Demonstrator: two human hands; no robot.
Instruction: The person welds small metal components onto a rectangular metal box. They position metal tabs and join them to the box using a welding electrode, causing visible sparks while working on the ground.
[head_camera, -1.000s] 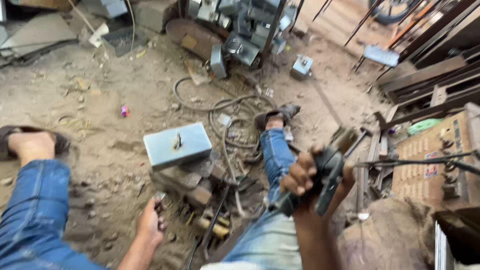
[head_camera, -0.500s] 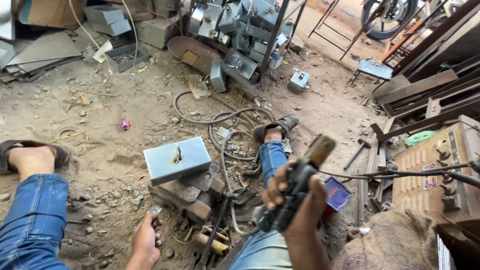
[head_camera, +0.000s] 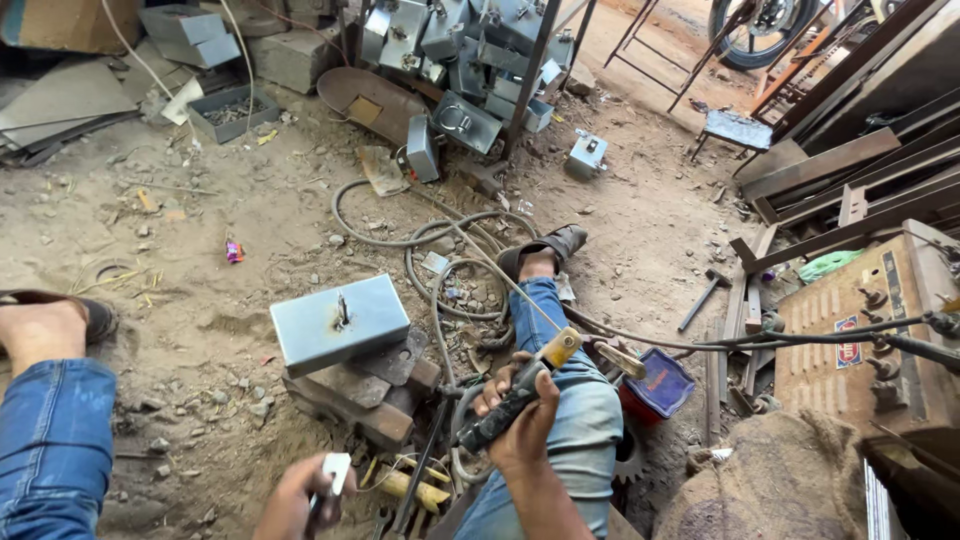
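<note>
Sitting on the ground, the person has both legs stretched out in blue jeans. The right hand is curled tight around a dark welding holder, and its yellow tip points up and to the right. The hand rests above the right knee. A thin rod sticks out from the tip toward the foot. The left hand is low at the bottom edge, with its fingers pinched on a small white piece.

Just between the legs lies a flat grey metal box with a little dark knob on top. It sits on a few reddish bricks. The box is near both hands but not touching them.

The ground is dusty brown dirt with small stones and scraps. Grey cables loop across it near the right foot. A hammer lies on the dirt to the right.

At the top is a pile of more grey metal boxes. One small box stands alone beside them. A blue and red tub sits by the right knee. At the far right stands a tan machine with knobs and a small red and blue label. A tiny pink wrapper lies on the dirt to the left.
</note>
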